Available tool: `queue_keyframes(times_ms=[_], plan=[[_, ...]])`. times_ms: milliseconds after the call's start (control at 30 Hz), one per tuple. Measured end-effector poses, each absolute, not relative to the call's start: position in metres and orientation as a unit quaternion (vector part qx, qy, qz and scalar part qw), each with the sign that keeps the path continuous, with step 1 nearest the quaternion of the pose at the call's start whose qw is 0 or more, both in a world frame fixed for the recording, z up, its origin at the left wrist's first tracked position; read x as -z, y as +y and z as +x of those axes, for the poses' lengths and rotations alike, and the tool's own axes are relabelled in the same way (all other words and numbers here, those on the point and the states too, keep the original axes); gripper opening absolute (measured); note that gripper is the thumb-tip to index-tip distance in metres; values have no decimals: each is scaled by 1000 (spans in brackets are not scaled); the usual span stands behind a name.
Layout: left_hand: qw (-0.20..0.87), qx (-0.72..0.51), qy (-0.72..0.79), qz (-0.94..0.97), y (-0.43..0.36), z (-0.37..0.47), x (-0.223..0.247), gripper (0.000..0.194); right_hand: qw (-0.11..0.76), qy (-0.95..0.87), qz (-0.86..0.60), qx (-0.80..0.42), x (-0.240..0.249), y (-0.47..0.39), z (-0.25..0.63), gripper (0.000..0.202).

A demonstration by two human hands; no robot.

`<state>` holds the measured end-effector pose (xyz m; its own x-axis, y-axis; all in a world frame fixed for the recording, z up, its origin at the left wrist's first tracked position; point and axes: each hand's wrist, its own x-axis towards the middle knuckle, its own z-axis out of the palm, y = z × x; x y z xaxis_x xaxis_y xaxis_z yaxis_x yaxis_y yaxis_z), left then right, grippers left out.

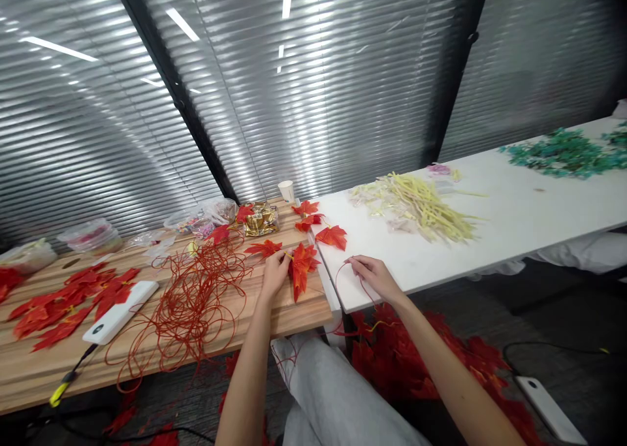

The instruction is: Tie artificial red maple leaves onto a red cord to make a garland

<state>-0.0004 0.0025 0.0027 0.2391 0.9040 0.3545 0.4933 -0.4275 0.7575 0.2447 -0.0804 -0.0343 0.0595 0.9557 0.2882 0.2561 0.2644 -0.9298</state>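
Observation:
My left hand (277,273) is closed at the front of the wooden table, pinching the yellow stem of a red-orange maple leaf (302,270). Another leaf (265,248) lies just behind the fingers. Over the near corner of the white table, my right hand (371,273) pinches a thin red cord (337,277) that loops down past the edge. More red leaves (332,237) sit where the two tables meet. A large tangle of red cord (191,302) spreads to the left of my left hand.
Left: white power bank (121,312), leaf pile (63,302), plastic containers (91,235). Back: gold packet (261,219), paper cup (287,191). Yellow strips (426,207) and green foliage (563,153) lie on the white table (509,217). Red leaves (401,361) fill the space below.

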Motion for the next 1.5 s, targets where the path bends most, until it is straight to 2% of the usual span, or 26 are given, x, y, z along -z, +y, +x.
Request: queue_keyframes(times_ms=[1500], plan=[[255,-395,469,748,0,0,-4,36,511,-605,-514,-330,34,-80,245,40]])
